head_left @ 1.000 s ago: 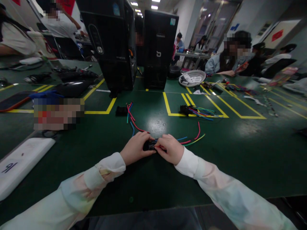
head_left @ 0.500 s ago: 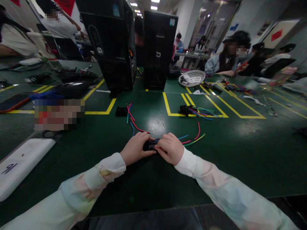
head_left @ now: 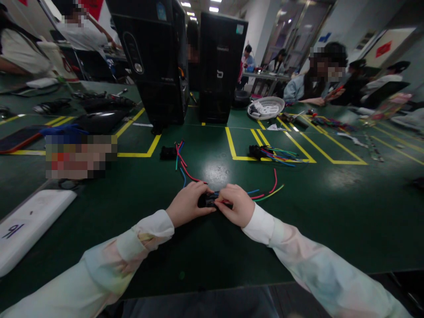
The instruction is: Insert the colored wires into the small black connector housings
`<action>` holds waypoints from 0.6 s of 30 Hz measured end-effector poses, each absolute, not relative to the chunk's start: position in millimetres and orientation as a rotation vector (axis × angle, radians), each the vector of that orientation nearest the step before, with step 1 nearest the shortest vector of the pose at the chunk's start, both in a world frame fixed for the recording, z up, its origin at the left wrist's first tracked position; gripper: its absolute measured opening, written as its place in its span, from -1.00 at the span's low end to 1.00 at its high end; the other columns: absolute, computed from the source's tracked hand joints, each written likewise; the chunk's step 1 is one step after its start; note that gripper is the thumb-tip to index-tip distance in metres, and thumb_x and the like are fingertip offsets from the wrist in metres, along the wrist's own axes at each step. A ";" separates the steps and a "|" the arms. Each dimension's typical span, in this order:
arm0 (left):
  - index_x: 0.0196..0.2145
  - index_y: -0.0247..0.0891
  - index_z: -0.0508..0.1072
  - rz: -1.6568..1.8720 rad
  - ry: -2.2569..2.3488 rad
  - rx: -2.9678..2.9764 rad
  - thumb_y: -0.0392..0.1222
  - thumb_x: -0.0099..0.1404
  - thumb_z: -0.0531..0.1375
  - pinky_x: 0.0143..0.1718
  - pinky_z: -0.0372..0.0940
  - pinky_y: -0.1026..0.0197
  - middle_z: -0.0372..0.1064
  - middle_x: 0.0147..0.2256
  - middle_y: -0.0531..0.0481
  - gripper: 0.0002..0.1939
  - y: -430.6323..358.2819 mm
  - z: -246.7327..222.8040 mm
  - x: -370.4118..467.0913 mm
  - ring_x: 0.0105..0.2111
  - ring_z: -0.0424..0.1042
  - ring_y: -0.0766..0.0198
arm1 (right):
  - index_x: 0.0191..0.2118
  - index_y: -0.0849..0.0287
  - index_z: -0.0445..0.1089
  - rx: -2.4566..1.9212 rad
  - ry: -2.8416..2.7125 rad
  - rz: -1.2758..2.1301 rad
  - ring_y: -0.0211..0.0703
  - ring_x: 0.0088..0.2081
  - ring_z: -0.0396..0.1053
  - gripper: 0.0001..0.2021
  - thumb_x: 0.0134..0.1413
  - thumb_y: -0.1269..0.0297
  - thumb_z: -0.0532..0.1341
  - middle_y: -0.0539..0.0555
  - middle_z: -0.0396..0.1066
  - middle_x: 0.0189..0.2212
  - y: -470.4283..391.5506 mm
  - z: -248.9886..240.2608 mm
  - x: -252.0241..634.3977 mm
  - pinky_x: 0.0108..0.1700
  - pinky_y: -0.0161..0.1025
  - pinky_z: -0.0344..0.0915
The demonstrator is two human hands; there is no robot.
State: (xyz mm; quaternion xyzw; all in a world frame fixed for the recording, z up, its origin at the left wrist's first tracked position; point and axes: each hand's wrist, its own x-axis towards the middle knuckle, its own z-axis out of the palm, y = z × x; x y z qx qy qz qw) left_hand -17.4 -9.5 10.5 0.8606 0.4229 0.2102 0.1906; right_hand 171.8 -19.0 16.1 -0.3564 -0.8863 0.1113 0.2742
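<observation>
Low over the green tabletop, my left hand [head_left: 190,204] grips a small black block [head_left: 210,201], perhaps a connector or relay socket, between thumb and fingers. My right hand [head_left: 236,205] is closed in a pinch at the block's right side, on what looks like a thin wire; the fingertips hide most of it. Blue, red and yellow-green wires [head_left: 270,193] fan out to the right from behind that hand. Beyond my left hand, a red wire [head_left: 190,176] and a blue one run toward a second black block [head_left: 168,153].
Another black block [head_left: 255,152] with a bundle of coloured wires lies at right. Two black computer towers [head_left: 215,70] stand ahead. A white basket [head_left: 266,108] holds parts behind. At left lies a white power strip [head_left: 33,225]. Other people sit around the room.
My right fingers have shifted very slightly at the block, and the view has tilted a little. The left hand keeps its grip.
</observation>
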 end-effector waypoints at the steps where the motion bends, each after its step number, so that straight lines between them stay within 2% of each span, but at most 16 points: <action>1: -0.24 -0.23 0.34 0.596 1.192 2.416 -0.03 0.04 0.25 -0.19 0.23 0.10 0.31 -0.24 -0.04 -0.65 -9.5 10.2 -17.4 -0.19 0.28 0.12 | -0.54 0.18 0.20 -0.928 -2.389 0.291 -0.24 -0.46 0.11 -0.85 0.01 0.41 0.12 -0.03 0.20 -0.61 -19.4 16.1 171.6 -0.38 -0.29 0.00; 18: -0.24 -0.22 0.33 0.622 1.158 2.417 -0.03 0.05 0.25 -0.19 0.22 0.11 0.30 -0.23 -0.03 -0.66 -10.7 11.3 -17.3 -0.20 0.28 0.13 | -0.52 0.15 0.12 -0.824 -2.292 0.291 -0.20 -0.45 0.11 -0.82 0.08 0.45 0.02 0.00 0.17 -0.59 -20.0 12.5 167.5 -0.42 -0.28 0.07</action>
